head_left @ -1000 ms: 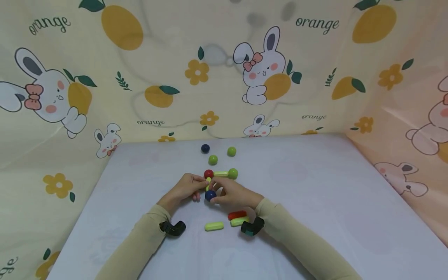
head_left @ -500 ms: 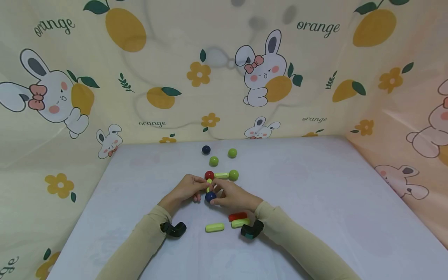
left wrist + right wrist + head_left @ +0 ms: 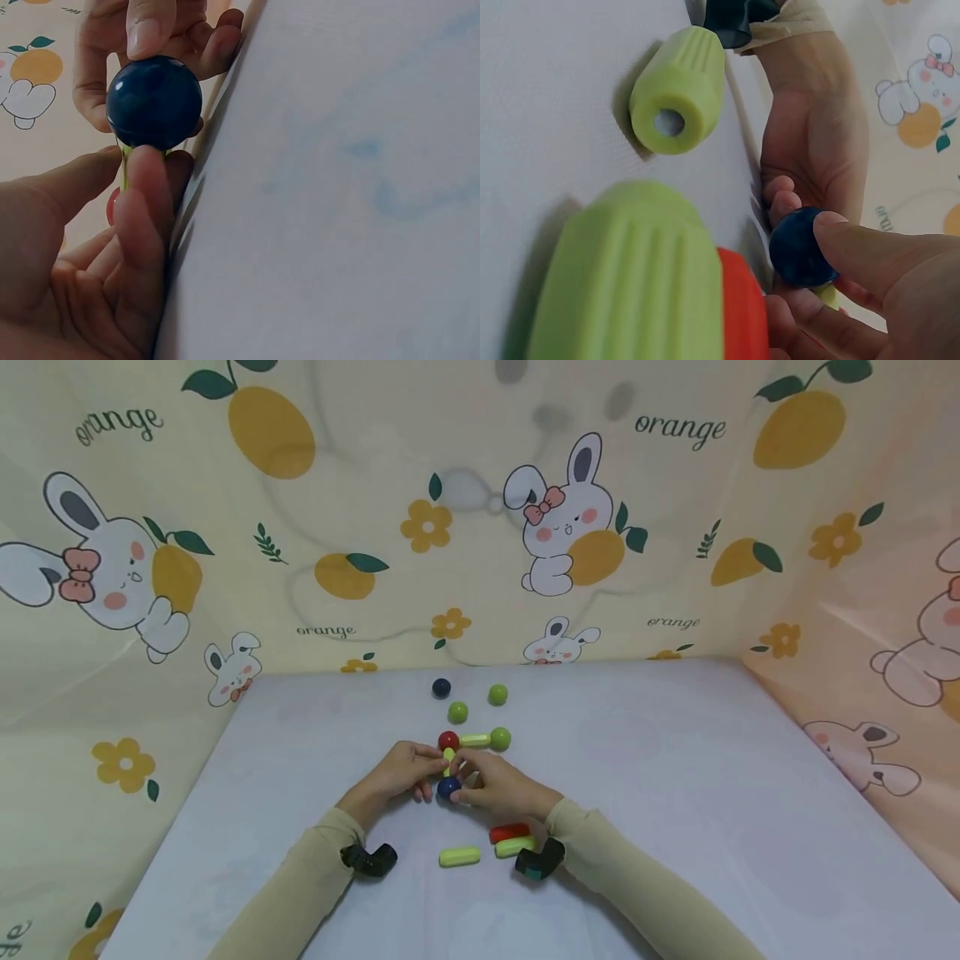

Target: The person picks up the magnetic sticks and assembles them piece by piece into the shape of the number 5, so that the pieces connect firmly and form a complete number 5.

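Observation:
Several magnetic rods and balls form a bent chain on the white table. Its red ball (image 3: 448, 740) joins a yellow-green rod (image 3: 474, 741) leading right to a green ball (image 3: 500, 738). A second yellow-green rod (image 3: 448, 763) runs from the red ball toward the person, with a dark blue ball (image 3: 448, 788) at its near end. My left hand (image 3: 393, 772) pinches this second rod between thumb and fingers. With thumb and fingers, my right hand (image 3: 504, 783) grips the blue ball (image 3: 801, 247). In the left wrist view the blue ball (image 3: 154, 103) hides most of the rod.
Beyond the chain lie a dark blue ball (image 3: 441, 687) and two green balls, one left (image 3: 457, 712), one right (image 3: 497, 694). Nearer sit a yellow-green rod (image 3: 459, 857), another yellow-green rod (image 3: 514, 847) and a red rod (image 3: 509, 833) by the right wrist. A printed cloth (image 3: 480, 568) rises behind.
Both hands keep their grip on the rod and the blue ball, with barely any movement. The whole head view has shifted slightly, so everything appears a little lower.

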Motion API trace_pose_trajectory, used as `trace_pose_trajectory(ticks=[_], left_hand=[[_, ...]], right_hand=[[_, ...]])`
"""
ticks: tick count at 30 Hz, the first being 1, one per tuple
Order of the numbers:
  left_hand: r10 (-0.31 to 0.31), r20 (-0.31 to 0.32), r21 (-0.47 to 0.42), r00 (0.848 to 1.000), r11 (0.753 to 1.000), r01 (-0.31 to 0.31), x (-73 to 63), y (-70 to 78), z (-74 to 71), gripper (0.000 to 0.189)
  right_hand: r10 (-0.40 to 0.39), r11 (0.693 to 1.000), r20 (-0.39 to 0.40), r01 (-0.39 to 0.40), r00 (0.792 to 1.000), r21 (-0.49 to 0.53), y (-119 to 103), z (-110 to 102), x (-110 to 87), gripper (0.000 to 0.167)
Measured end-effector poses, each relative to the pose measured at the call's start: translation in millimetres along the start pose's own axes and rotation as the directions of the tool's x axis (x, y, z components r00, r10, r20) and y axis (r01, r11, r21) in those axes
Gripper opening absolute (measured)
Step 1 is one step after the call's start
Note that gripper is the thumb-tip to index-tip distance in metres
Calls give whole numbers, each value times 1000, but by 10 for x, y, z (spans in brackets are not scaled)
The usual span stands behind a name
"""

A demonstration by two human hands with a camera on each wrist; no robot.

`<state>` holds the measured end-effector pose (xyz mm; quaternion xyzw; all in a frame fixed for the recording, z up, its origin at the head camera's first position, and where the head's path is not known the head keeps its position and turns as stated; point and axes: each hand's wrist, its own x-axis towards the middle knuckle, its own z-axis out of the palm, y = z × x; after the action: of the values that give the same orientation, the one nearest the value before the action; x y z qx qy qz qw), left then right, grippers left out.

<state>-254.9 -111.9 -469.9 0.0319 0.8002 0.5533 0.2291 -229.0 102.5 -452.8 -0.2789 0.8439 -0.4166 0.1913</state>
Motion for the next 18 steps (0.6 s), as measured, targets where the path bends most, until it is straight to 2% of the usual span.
trace_pose_trajectory(ticks=[11,18], left_hand=[[4,52,-33,999,999,-3,-20,6,-20,54],[34,72,-47,997,998,-30,-24,-16,-43,41]], right_hand=[[24,998,-9,-23,1000,54,28,-16,22,24],[41,997,-40,-38,998,74,41,36,36,24]])
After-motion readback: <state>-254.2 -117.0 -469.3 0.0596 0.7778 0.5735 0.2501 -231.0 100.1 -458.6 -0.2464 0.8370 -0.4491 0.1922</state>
